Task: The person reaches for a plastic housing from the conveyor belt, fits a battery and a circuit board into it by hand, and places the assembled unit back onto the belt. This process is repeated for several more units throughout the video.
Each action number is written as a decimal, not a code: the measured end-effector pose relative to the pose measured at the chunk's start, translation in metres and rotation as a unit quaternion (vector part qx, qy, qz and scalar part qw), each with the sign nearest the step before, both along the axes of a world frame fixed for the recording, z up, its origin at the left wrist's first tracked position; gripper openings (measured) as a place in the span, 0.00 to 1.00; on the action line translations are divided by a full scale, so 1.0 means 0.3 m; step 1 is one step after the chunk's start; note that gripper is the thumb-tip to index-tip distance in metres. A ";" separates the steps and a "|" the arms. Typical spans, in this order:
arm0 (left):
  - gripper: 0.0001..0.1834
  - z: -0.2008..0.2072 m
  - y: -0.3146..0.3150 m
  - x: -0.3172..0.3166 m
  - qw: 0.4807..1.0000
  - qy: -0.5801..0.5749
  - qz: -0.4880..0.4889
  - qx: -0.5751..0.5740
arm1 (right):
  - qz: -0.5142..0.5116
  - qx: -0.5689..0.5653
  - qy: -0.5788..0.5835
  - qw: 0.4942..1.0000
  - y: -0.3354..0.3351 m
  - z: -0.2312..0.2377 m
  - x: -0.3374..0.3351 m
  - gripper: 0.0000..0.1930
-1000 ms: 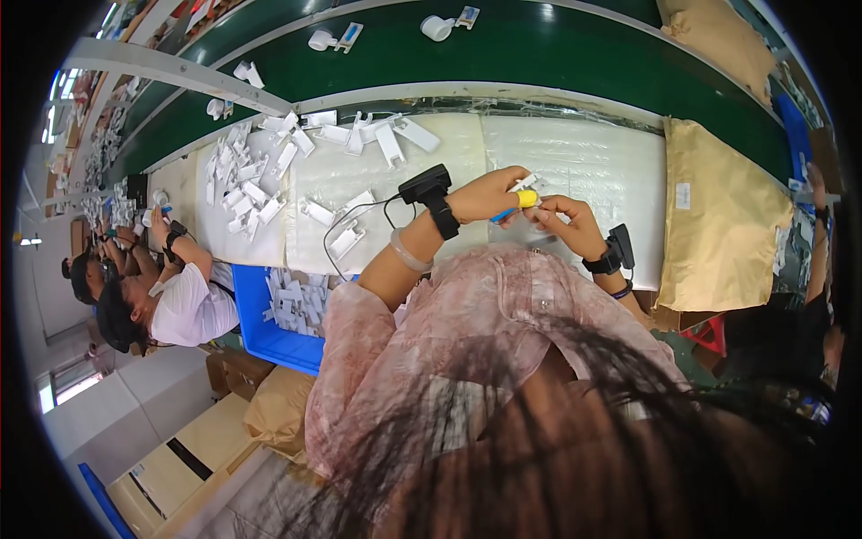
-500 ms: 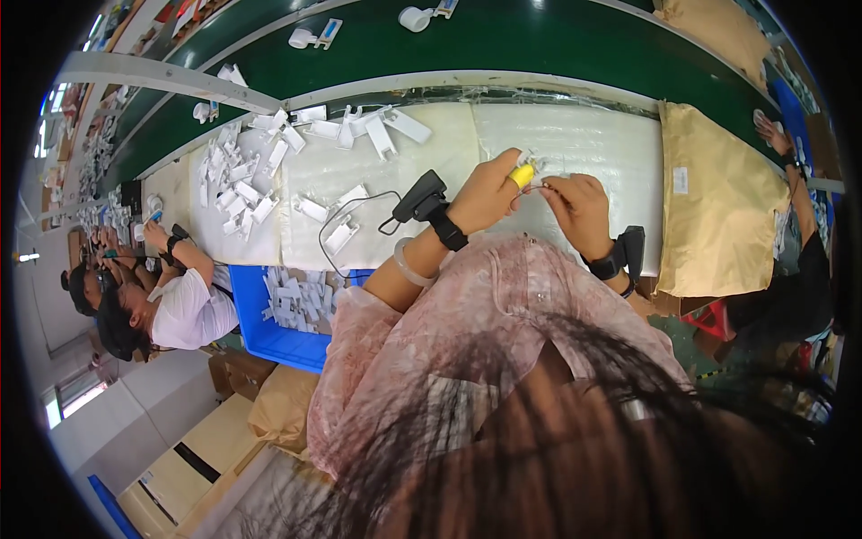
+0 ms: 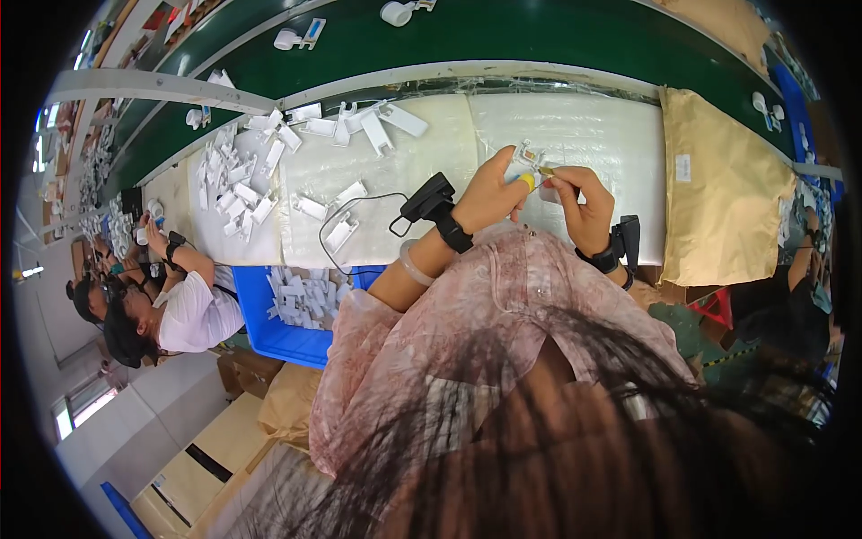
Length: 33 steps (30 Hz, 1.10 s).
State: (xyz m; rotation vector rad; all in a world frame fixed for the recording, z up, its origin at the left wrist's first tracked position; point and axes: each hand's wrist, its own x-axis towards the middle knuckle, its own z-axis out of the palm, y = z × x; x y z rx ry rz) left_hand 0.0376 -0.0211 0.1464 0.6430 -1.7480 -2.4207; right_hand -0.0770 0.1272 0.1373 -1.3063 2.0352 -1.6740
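Note:
Over the pale, plastic-covered worktop (image 3: 575, 126), my left hand (image 3: 489, 196) is closed around a small white plastic part (image 3: 528, 154) with an orange-brown patch inside it. Something yellow (image 3: 527, 182) covers or sits at its thumb tip; I cannot tell if it is a finger cover. My right hand (image 3: 585, 208) pinches a small dull-yellow piece (image 3: 546, 171) right beside the white part. Whether the two touch is too small to make out. Black straps with dark modules are on both wrists, the left one with a cable.
Loose white plastic housings (image 3: 235, 184) lie in a pile to the left. A blue bin (image 3: 285, 348) of white pieces stands below them. At the right lies a brown paper sheet (image 3: 718, 198). Beyond runs a green conveyor (image 3: 503, 36) carrying white assemblies. Co-workers sit at left and right.
My right fingers have shifted slightly up against the white part, and the dull-yellow piece now shows in them. The white assemblies on the conveyor have moved left. The right-hand co-worker's hand has drawn back from the conveyor.

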 end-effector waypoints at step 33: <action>0.22 0.047 0.054 0.015 0.977 0.014 -0.002 -0.212 | -0.003 -0.060 0.153 0.986 -0.009 0.023 0.005 0.12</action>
